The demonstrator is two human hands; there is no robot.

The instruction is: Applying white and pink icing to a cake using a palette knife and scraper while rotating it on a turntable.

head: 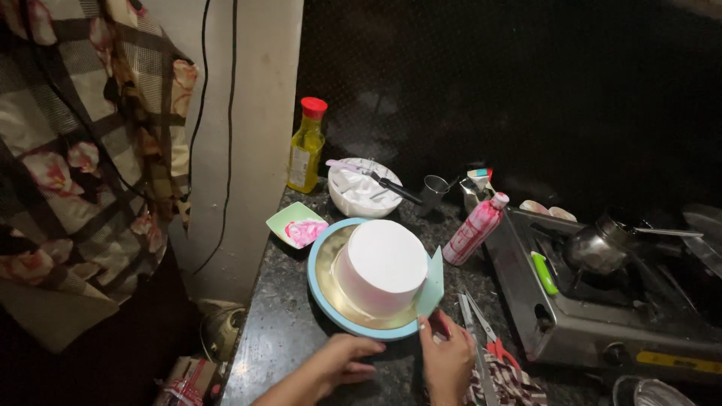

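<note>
A round white frosted cake (381, 265) stands on a gold board on a light blue turntable (320, 292) on the dark counter. My right hand (446, 359) grips a pale green scraper card (432, 289), whose edge is held upright against the cake's right side. My left hand (342, 359) rests at the turntable's near rim, its fingers curled on the edge.
Behind the cake are a white bowl of frosting (361, 189) with a spatula, a small square dish of pink frosting (298, 225), a yellow oil bottle (306, 147) and a pink-white bottle (473, 229). Scissors (481, 331) lie to the right. A gas stove (609, 301) with a steel pot stands at right.
</note>
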